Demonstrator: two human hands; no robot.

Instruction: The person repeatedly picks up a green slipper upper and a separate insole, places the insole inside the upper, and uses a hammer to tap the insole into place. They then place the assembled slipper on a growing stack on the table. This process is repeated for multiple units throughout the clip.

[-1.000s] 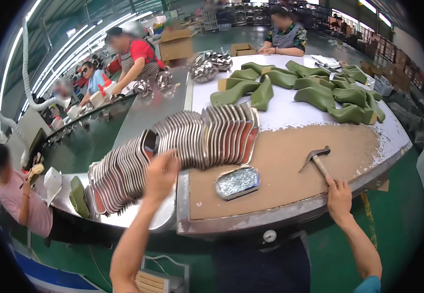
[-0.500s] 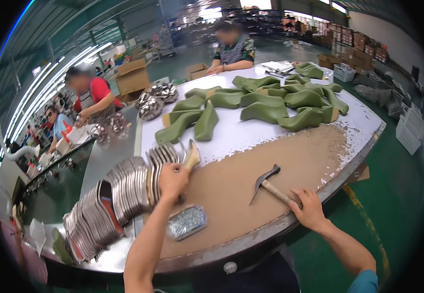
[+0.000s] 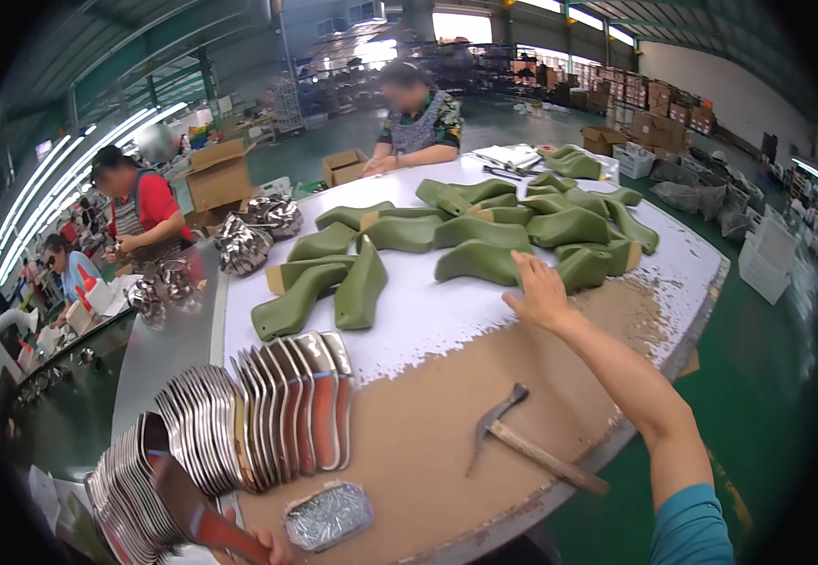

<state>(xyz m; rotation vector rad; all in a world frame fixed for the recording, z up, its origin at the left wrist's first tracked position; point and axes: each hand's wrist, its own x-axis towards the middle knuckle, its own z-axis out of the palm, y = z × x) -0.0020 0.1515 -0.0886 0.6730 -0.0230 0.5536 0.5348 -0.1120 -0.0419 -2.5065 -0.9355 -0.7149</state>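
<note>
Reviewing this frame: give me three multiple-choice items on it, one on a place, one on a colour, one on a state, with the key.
1. Where does the hammer lie?
A. on the bare brown part of the table, near its front edge
B. on top of the green shoe lasts
C. in a cardboard box

2. What colour are the shoe lasts spread over the table?
A. red
B. olive green
C. white

3. What is the right hand doing?
A. gripping the hammer
B. resting in the person's lap
C. reaching out, fingers on a green last

Key: 1 A, the hammer lies alone on the brown patch, no hand on it. 2 B, every last in the spread is olive green. 3 C, the right arm is stretched forward and its fingers touch a last, while the left hand at the lower edge holds a flat insole by the row of metallic insoles.
</note>
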